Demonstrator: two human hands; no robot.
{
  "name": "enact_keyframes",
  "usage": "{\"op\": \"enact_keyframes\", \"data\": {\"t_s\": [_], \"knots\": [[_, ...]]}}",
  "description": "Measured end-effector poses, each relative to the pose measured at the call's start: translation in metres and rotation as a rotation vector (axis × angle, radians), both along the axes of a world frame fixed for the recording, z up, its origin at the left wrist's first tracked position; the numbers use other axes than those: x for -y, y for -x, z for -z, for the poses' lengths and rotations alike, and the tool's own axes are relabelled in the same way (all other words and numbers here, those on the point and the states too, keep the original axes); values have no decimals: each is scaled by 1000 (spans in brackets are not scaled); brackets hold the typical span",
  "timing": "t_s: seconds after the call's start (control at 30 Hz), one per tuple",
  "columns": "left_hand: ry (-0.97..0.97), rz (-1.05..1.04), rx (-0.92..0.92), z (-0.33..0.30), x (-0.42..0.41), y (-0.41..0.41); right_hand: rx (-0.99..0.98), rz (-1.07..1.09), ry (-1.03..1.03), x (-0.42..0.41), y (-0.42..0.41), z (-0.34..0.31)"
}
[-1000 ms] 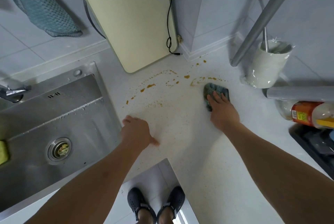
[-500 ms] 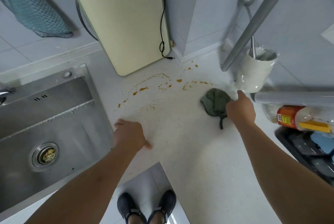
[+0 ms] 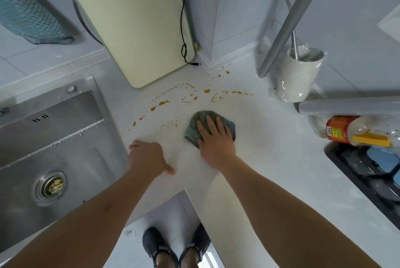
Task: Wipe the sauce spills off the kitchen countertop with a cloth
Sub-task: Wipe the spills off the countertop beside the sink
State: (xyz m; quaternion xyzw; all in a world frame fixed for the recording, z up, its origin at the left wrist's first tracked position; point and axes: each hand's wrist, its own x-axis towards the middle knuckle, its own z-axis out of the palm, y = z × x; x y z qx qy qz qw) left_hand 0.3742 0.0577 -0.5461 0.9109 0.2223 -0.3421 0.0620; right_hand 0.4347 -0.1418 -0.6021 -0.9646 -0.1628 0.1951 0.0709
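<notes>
White countertop (image 3: 270, 159): my right hand (image 3: 216, 141) lay flat, fingers straight, pressing soft green cloth (image 3: 195, 128); sauce spills (image 3: 163, 103) at eleven o'clock. Left hand (image 3: 147, 158) braced, fingers unclear. Cloth limp, best pressed mid-cloth.

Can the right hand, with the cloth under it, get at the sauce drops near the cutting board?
Probably yes: the right hand presses the cloth, and only bare countertop separates it from the sauce drops.

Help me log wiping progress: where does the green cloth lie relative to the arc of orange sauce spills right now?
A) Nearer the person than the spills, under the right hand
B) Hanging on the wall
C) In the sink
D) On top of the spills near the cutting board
A: the green cloth lies flat under the right hand, on the near side of the sauce spills, which remain unwiped.
</notes>
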Motion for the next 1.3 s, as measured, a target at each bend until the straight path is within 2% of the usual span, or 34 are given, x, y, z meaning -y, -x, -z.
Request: {"op": "enact_keyframes", "data": {"t_s": [0.07, 0.23, 0.37, 0.43, 0.6, 0.73, 0.83, 1.0, 1.1, 1.17, 1.3], "knots": [[-9, 4, 2, -1, 1, 0, 17, 18, 13, 25, -1, 3], [-8, -5, 28, 2, -1, 1, 43, 452, 36, 133, -37, 6], [4, -10, 33, 4, -1, 1, -3, 684, 40, 136, -57, 3], [-1, -8, 36, 5, -2, 1, -17, 641, 29, 102, -58, 3], [-19, 17, 42, 5, -1, 3, 18, 144, 22, 2, -13, -3], [-17, 22, 30, 0, 1, 1, -53, -126, -50, -5, 24, -1], [-17, 22, 18, -2, 2, 1, -38, -32, -69, 42, 19, 4], [-14, 11, 4, -3, 0, 1, -33, 543, 18, 124, -21, 1], [2, 23, 5, -3, -3, 3, -42, 825, 9, 103, -31, -1], [-5, 62, 7, -4, -3, 5, -49, 790, 3, 61, -28, -2], [5, 156, 4, -2, -19, 6, -28, 474, -41, -31, -20, -1]]}}
